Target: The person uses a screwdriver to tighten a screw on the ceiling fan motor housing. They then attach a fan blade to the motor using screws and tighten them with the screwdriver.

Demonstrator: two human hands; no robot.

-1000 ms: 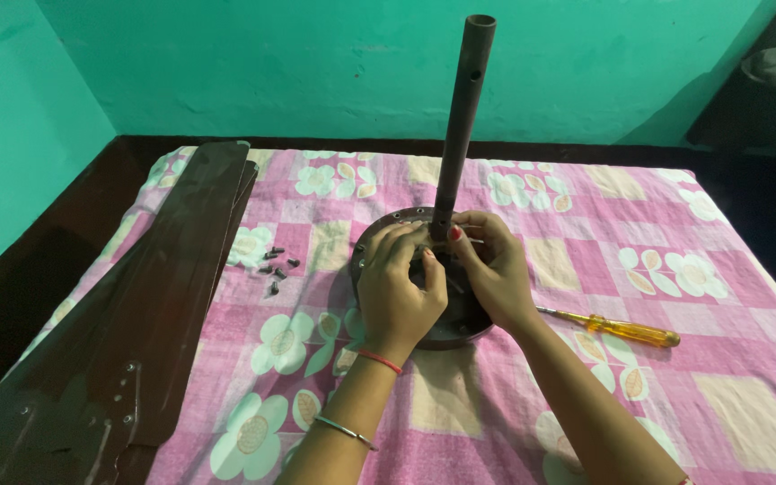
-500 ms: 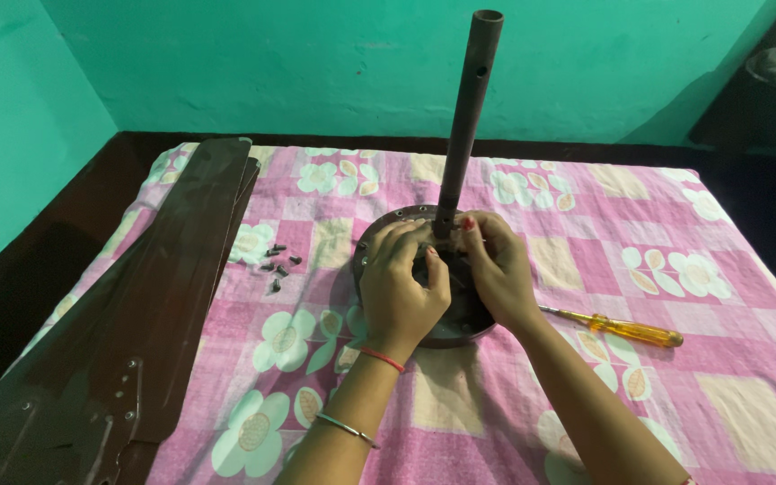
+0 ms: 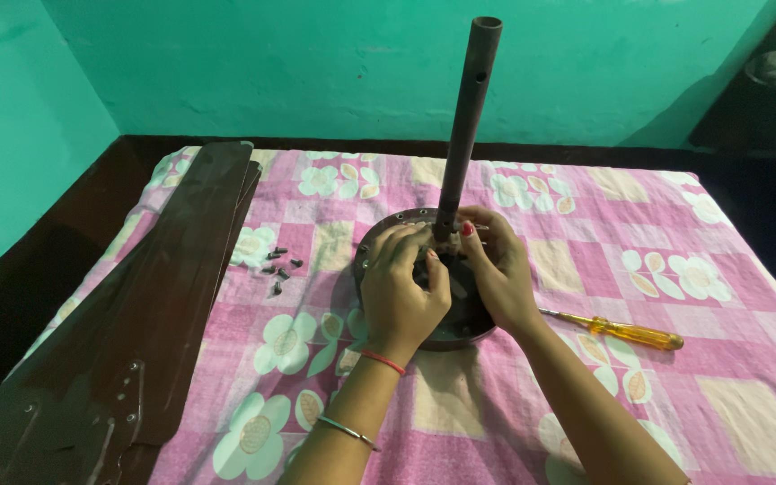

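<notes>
While your left hand (image 3: pixel 403 292) and right hand (image 3: pixel 494 269) stay cupped on the fan motor (image 3: pixel 379 247) at the rod (image 3: pixel 464 126) base, little has shifted; grip unclear; screws (image 3: pixel 278 269) left, screwdriver (image 3: pixel 626 330) right.

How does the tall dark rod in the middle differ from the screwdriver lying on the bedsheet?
The dark rod stands upright from the round motor housing, while the screwdriver lies flat on the pink floral sheet. The rod is much longer and thicker, dull brown with holes in its side; the screwdriver is slim with a clear yellow handle. Both hands work at the rod's base: left hand, right hand; the screwdriver lies untouched.
</notes>
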